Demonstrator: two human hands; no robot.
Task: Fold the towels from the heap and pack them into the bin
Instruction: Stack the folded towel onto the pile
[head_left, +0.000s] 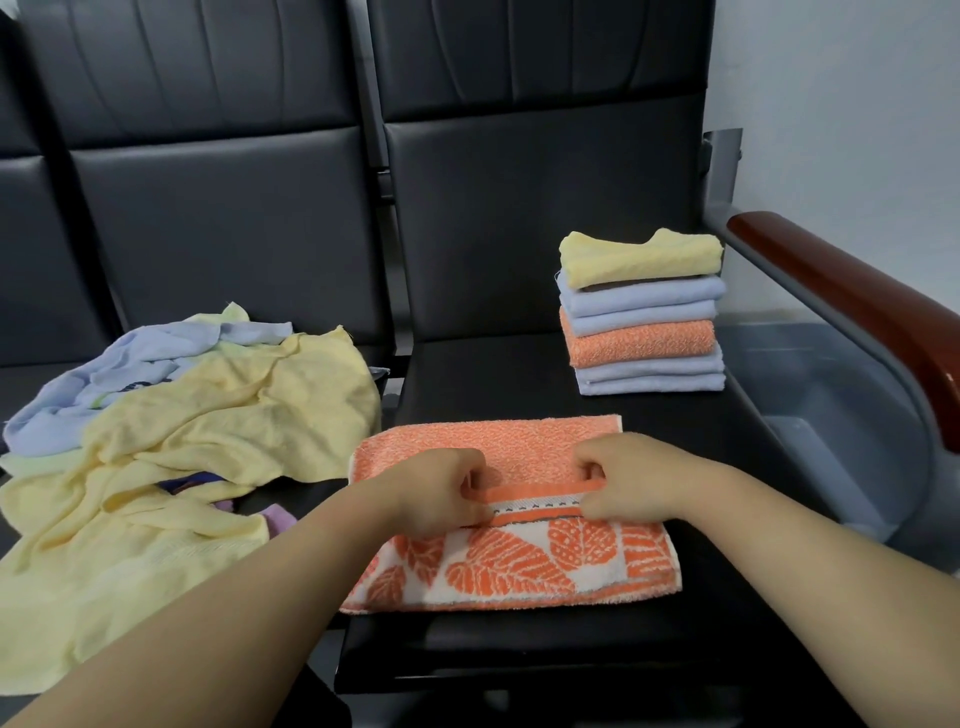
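Note:
An orange towel with a white leaf pattern (514, 566) lies partly folded on the right seat. My left hand (439, 491) and my right hand (631, 478) each pinch its woven border edge near the middle, a hand's width apart. A heap of unfolded yellow and pale blue towels (171, 431) covers the left seat. A stack of several folded towels (641, 312), yellow on top, stands at the back right of the right seat. A grey bin (831, 395) sits low to the right of the seat, beyond the armrest.
Black padded seats (519, 218) form a bench with high backs. A curved armrest with a red-brown wooden top (852, 296) rises between the right seat and the bin. A white wall stands at the far right.

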